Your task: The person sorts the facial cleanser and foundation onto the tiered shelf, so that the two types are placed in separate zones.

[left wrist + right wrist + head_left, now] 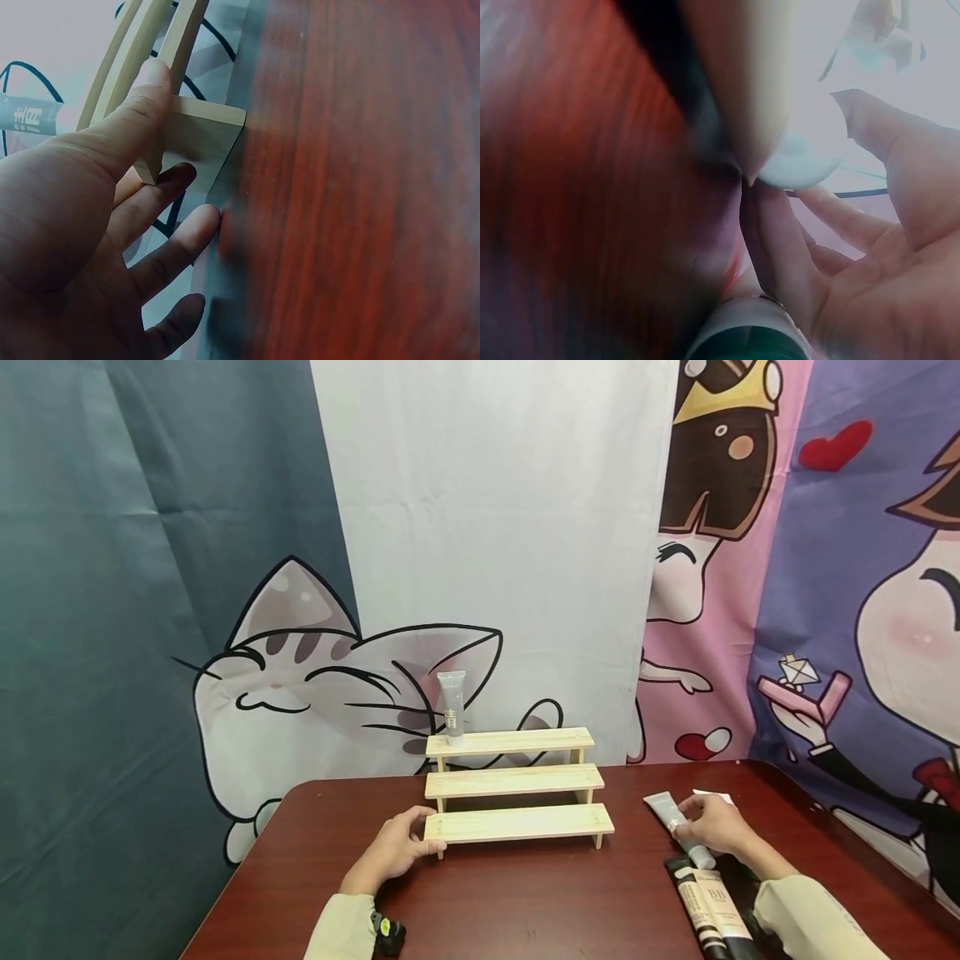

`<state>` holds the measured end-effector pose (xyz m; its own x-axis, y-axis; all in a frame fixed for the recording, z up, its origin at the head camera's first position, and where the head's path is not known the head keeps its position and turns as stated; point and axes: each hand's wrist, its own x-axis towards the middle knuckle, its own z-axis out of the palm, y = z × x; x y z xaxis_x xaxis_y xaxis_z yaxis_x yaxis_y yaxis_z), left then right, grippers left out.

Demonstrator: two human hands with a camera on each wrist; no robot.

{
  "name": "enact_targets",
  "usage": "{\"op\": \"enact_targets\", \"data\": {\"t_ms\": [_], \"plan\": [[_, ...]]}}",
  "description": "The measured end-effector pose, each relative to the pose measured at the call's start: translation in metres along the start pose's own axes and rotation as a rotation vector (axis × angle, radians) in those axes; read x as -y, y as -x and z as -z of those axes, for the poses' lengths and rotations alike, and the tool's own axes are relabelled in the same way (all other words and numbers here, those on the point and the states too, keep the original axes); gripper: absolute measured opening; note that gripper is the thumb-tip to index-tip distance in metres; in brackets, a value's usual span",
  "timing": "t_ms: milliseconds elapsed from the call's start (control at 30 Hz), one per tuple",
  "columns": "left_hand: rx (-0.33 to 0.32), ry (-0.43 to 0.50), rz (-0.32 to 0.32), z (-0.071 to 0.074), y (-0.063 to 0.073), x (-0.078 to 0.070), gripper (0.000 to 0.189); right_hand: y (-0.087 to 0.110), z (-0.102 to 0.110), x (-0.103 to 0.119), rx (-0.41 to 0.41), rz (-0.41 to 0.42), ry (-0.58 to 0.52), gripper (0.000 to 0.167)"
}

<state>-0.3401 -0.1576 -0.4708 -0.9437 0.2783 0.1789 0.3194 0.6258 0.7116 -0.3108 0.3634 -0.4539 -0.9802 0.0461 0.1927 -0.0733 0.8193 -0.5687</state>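
Grey tube (665, 812) lies aslant on the tabletop (555, 902) under the right hand (716, 825), flat end poking out beyond the thumb, cap on the near side of the fingers. Right thumb and fingers straddle its body, apart from each other; cannot tell whether they clamp it, the right wrist view being blurred there.

Just nearer than those fingers: two cream-and-black tubes (722, 906), side by side, their far ends close to the grey cap. Contact unclear. White piece (718, 795) partly shows just past the right knuckles.

Left hand (397, 843) pinches the near left corner of the wooden rack (517, 822): thumb along the lowest step's end, index finger beneath, remaining fingers spread loose, off the wood. Two higher steps rise beyond the left fingertips. On the topmost, near its left edge, a standing tube (453, 702), cap down; bare plank runs rightward from it.

Open tabletop separates the rack's right edge from the right fingers; more stretches between the two hands. Table's right edge lies beyond the right hand.
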Motion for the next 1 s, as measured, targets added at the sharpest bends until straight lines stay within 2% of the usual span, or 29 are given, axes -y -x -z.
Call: {"op": "enact_targets", "data": {"t_ms": [533,800,1000], "plan": [[-0.011,-0.008,0.002,0.002,0.001,-0.001,0.059,0.005,0.010,0.033,-0.082,0.002,-0.145,0.057],[-0.011,-0.013,-0.001,0.001,0.001,0.000,0.059,0.008,0.008,0.059,-0.171,0.051,-0.198,0.061],[-0.006,-0.008,-0.008,0.001,0.001,-0.001,0.058,0.005,0.004,0.071,-0.249,0.073,-0.184,0.061]]}}
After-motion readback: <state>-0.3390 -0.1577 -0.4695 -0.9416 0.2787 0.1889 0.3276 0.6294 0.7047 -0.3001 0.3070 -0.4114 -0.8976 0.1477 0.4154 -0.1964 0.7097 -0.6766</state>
